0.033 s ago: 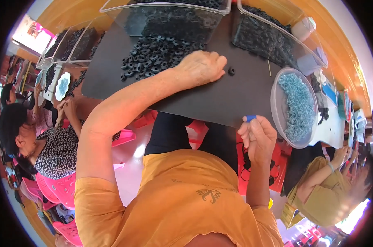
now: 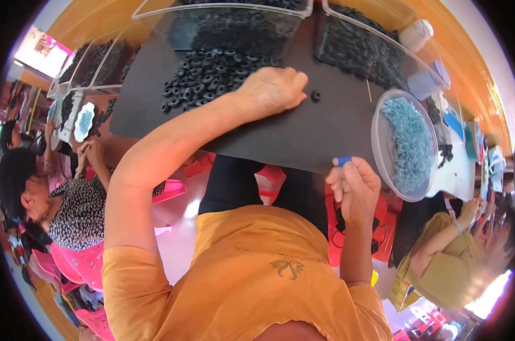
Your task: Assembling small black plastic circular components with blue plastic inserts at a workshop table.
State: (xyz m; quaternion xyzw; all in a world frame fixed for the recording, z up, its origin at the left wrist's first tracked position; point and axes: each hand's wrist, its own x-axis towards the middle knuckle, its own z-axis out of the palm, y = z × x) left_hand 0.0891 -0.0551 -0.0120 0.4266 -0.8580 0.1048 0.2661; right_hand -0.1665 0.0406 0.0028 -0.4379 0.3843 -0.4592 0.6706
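My left hand (image 2: pixel 275 91) rests on the dark table board in a closed fist, at the right side of a heap of small black ringed pieces (image 2: pixel 212 77). Its fingers curl under, so anything inside them is hidden. Just right of the fist lies one loose black piece (image 2: pixel 315 96). My right hand (image 2: pixel 357 187) is held at the board's near edge, thumb and fingers drawn together, with a blue band (image 2: pixel 344 161) round a fingertip. What it pinches, if anything, is too small to see. Near it sits a round clear dish (image 2: pixel 378 152) with light-blue beads (image 2: pixel 405 145).
Behind the heap stands a clear bin (image 2: pixel 223 12) of black pieces, with another clear bin (image 2: pixel 359 57) to its right. A thin stick (image 2: pixel 369 91) lies near the dish. One person (image 2: pixel 78 210) sits at left, another (image 2: pixel 447 261) at right. Pink chairs (image 2: pixel 78 264) stand at left.
The whole view has shifted very slightly. Both hands keep their poses.
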